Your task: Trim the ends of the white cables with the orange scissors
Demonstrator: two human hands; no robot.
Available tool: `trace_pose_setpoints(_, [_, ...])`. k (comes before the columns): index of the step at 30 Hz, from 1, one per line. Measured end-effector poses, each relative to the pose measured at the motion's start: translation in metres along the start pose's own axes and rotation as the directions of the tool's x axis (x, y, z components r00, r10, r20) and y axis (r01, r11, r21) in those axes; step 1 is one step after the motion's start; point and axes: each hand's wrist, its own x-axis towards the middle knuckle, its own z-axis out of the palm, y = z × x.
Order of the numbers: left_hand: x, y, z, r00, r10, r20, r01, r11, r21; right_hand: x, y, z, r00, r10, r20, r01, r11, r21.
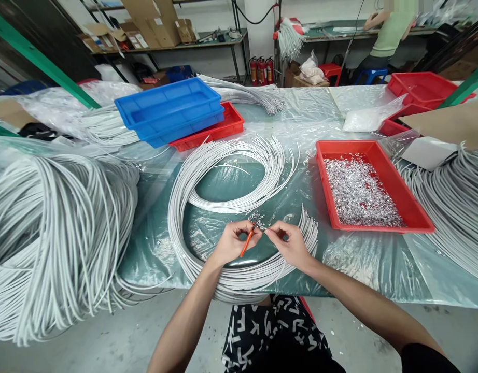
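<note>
My left hand (234, 242) is closed around a slim orange-handled tool (247, 242) with a dark tip; its exact kind does not show. Close beside it, my right hand (289, 244) pinches thumb against fingertips on something too small to make out. Both hands hover over a coil of pale grey cables (239, 282) at the table's front edge. Just beyond the fingertips lies a little heap of small shiny pieces (256, 216). A second loop of cables (227, 206) spreads out behind the hands.
To the right, a red tray (412, 220) contains many small silvery pieces. Large cable bundles lie at left (64, 228) and far right (457, 191). Stacked blue trays (169, 103) rest partly on a red tray (235, 122). Another person (392, 31) is at a back bench.
</note>
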Motion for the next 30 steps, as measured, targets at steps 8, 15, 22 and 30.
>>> trace_pose_setpoints(8, [0.001, -0.003, 0.000, 0.997, -0.038, -0.070, 0.036, 0.999, -0.035, 0.000, -0.001, 0.001, 1.000, -0.001, 0.006, 0.001, 1.000, 0.008])
trace_pose_setpoints(15, [0.000, -0.010, 0.002, 0.995, -0.011, -0.097, 0.011, 1.000, 0.000, -0.001, -0.001, 0.002, 0.999, -0.033, 0.004, 0.033, 0.999, -0.005])
trace_pose_setpoints(22, [0.001, -0.012, 0.004, 0.994, 0.015, -0.110, -0.011, 0.999, 0.033, -0.002, 0.001, 0.004, 0.998, -0.049, -0.034, 0.048, 0.998, -0.027])
trace_pose_setpoints(30, [0.000, -0.012, 0.004, 0.993, 0.021, -0.114, -0.019, 1.000, 0.019, -0.002, -0.002, 0.004, 0.995, -0.091, -0.043, 0.088, 0.994, -0.068])
